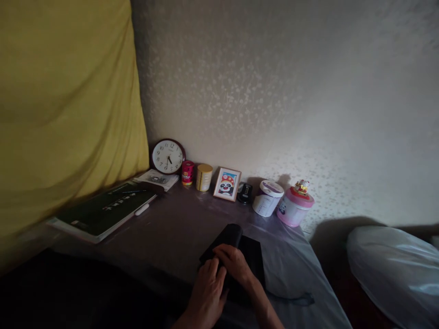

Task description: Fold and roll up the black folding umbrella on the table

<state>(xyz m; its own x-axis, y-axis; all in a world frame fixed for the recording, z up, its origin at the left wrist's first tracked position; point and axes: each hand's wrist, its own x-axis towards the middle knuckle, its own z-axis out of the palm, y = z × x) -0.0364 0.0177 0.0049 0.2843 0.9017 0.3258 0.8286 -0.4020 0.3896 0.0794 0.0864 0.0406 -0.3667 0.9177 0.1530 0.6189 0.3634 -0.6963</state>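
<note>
A black item [255, 256], perhaps folded fabric or a pouch, lies on the grey-covered table near its front edge, with a rolled or raised part at its upper end. My left hand [207, 290] has its fingers bent and closed on the near left part of this dark item. Just right of it, touching it, my right hand [235, 264] rests over the item with curled fingers. A dark strap [302, 299] trails from the item to the right. Shadow hides the item's details between my hands.
Along the wall stand a clock [168, 156], a red can [187, 173], a yellow can [204, 177], a framed panda picture [227, 184], a small black object [245, 193], a white tub [268, 198] and a pink tub [294, 208]. A large dark book [106, 208] lies left.
</note>
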